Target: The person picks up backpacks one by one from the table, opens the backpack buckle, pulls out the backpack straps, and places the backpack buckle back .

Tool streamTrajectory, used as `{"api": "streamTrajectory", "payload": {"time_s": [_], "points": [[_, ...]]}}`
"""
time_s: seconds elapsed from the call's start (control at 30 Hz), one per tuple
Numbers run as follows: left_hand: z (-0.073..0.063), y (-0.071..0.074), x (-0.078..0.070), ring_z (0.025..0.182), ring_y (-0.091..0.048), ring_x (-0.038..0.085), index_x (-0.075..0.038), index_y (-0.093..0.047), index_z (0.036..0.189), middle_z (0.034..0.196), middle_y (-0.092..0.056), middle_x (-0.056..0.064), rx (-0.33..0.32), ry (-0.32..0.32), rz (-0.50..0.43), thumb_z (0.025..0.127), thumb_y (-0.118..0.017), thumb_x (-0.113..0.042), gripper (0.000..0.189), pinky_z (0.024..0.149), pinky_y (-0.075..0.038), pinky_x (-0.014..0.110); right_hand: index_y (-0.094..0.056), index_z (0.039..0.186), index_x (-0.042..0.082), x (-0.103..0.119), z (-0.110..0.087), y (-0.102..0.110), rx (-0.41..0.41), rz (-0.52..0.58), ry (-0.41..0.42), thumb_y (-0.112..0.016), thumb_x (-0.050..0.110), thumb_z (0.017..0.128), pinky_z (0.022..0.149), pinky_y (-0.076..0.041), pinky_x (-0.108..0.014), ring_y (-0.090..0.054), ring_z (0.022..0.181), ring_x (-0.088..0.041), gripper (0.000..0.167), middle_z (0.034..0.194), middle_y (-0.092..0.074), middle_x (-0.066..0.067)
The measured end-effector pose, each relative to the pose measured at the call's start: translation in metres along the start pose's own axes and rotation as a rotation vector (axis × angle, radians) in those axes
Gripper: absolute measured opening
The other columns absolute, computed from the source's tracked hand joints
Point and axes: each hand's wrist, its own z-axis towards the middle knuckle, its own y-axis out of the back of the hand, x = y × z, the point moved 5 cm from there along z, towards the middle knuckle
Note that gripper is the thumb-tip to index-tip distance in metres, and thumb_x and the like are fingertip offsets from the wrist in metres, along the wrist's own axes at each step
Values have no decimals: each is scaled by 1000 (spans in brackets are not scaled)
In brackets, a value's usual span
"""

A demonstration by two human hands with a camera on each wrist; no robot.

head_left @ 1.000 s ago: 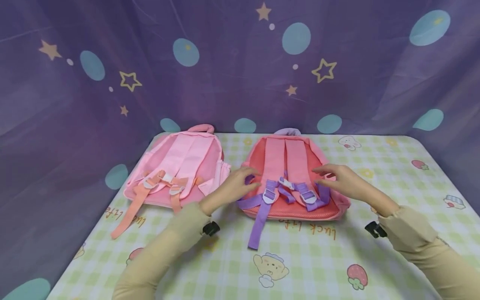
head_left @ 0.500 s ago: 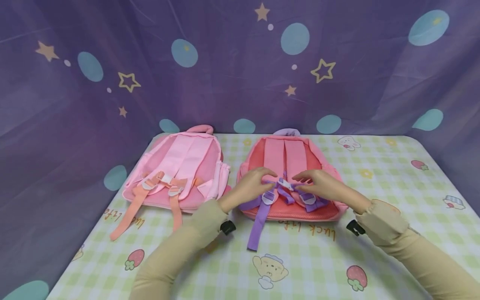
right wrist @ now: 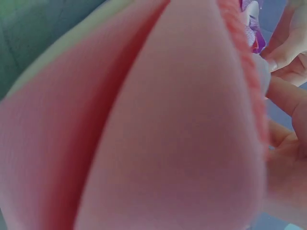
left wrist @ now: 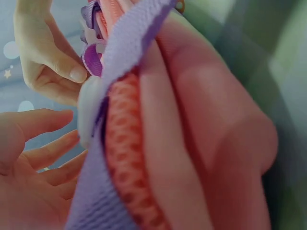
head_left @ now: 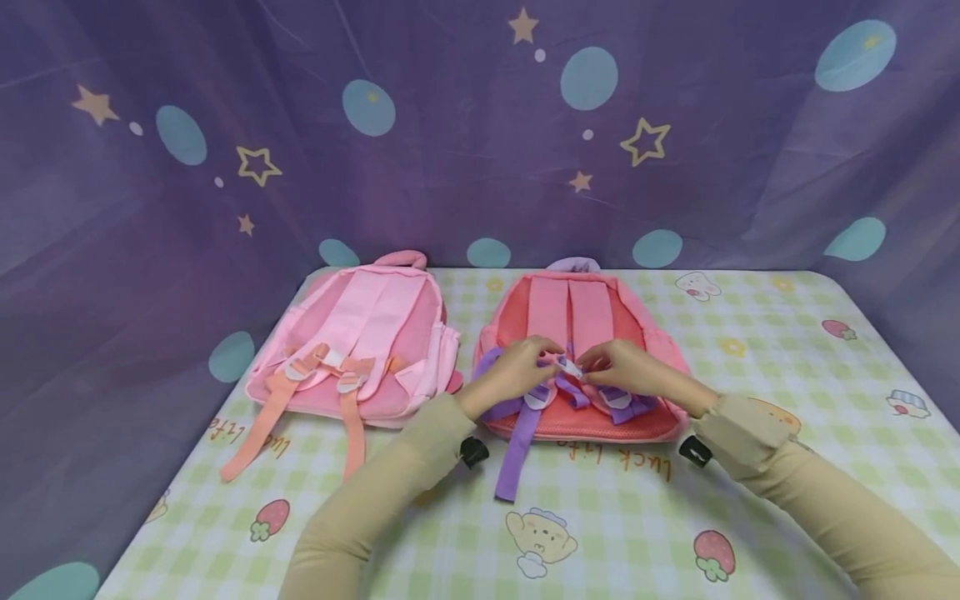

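Observation:
A coral-pink backpack [head_left: 585, 312] lies back panel up, its padded straps and purple webbing [head_left: 517, 450] facing me. A white plastic buckle [head_left: 569, 367] joins the purple webbing across its middle. At the buckle's left end, my left hand [head_left: 513, 371] holds it between thumb and fingers. My right hand [head_left: 633, 368] pinches the other end, its thumb tip on the white plastic. Seen from the left wrist, the buckle [left wrist: 88, 110] sits between both hands; from the right wrist it is a pale edge [right wrist: 261, 72] past the bag's side.
A lighter pink backpack [head_left: 367, 333] with orange straps [head_left: 262, 425] lies to the left, also back side up. Both bags rest on a green checked tablecloth [head_left: 622, 517]. A purple curtain [head_left: 465, 167] with stars hangs behind the table.
From either side of the coral backpack, both hands have moved inward and met at the white buckle, their fingers closing on its ends. The lighter pink backpack stays put.

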Motion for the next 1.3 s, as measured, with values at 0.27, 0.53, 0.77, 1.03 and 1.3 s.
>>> {"api": "streamTrajectory", "payload": {"time_s": [0.27,0.53,0.77,1.03,1.3], "points": [[4,-9,8,93,-57,17,-3,-59,111,111,-58,10,17,34,-15,84,-57,-9,28,73,-45,20,-65,97,-4,-4,5,-6,-21,-13,-20,-65,10,78,67,-47,-29,-58,76,-15,24,88,-66,-12],[11,-15,8,78,-57,10,-4,-59,113,104,-61,8,39,48,28,83,-60,-13,31,64,-43,16,-64,95,-6,-2,9,-8,-14,-82,-57,-66,8,77,66,-47,-31,-56,71,-15,24,82,-65,-11],[12,-14,6,88,-55,15,-3,-62,106,101,-61,8,2,-17,68,78,-66,-11,30,74,-43,22,-62,91,-4,0,9,-5,-43,-78,-75,-67,8,76,64,-46,-30,-54,70,-15,20,79,-62,-8],[9,-6,1,90,-57,16,-1,-63,102,99,-60,8,-42,-86,12,78,-66,-8,25,75,-45,20,-58,87,1,5,6,-1,-99,-70,-45,-68,8,75,59,-42,-25,-51,67,-13,18,75,-59,-6],[5,0,-7,95,-57,18,-1,-62,104,99,-60,8,-95,-130,57,80,-64,-11,25,81,-45,24,-58,90,0,10,2,6,-177,-53,-25,-70,9,73,57,-42,-25,-51,66,-14,22,75,-58,-6]]}}
